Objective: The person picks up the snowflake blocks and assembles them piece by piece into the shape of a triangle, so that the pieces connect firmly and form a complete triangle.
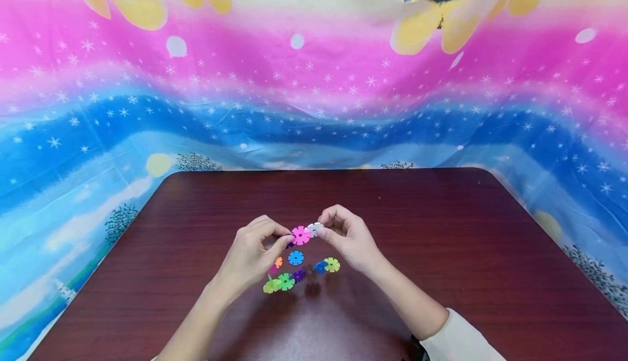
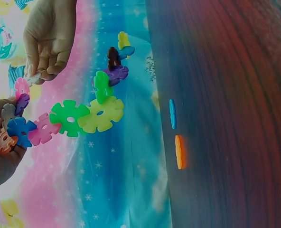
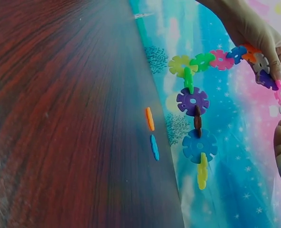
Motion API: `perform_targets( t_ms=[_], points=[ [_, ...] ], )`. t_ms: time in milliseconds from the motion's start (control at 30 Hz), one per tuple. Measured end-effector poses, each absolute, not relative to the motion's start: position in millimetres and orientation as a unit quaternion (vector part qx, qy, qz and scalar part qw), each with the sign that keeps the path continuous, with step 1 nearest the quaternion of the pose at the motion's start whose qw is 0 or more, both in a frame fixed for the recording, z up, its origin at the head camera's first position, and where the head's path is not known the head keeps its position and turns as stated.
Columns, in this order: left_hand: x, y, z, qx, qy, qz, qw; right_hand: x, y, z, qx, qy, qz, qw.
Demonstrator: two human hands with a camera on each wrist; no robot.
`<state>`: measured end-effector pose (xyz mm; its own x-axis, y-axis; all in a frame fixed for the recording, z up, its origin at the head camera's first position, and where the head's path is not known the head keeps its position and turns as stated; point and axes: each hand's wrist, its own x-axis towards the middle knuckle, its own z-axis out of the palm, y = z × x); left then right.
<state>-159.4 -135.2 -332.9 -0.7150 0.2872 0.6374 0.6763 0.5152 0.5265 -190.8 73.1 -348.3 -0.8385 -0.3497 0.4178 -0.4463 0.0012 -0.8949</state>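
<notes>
A chain of notched, flower-shaped plastic discs hangs in the air between both hands. My left hand (image 1: 251, 251) pinches it near a purple disc (image 3: 266, 80), a grey disc (image 2: 8, 114) and an orange disc (image 2: 4, 141). At the chain's upper end, my right hand (image 1: 352, 239) pinches a white disc (image 1: 314, 229), which meets the bright pink disc (image 1: 301, 235). From the left hand the chain runs down through blue, pink, green and yellow discs. Its hanging tail has a brown disc (image 3: 197, 121), a large blue disc (image 3: 200, 146) and a yellow end disc (image 3: 202, 171).
On the dark wooden table (image 1: 422, 208) lie a loose blue disc (image 2: 173, 114) and a loose orange disc (image 2: 179, 152), near each other. A printed cloth (image 1: 314, 88) hangs around the table's far and side edges. Something black (image 1: 417, 348) shows by the right sleeve.
</notes>
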Motion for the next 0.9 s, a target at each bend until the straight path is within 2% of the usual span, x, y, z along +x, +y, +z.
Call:
perform_targets(
  t_ms=[900],
  points=[
    [-159.5,-134.2,-332.7,-0.287,-0.841,-0.394,0.236,-190.6,75.0,-348.7,0.287,-0.699,0.654,0.022]
  ],
)
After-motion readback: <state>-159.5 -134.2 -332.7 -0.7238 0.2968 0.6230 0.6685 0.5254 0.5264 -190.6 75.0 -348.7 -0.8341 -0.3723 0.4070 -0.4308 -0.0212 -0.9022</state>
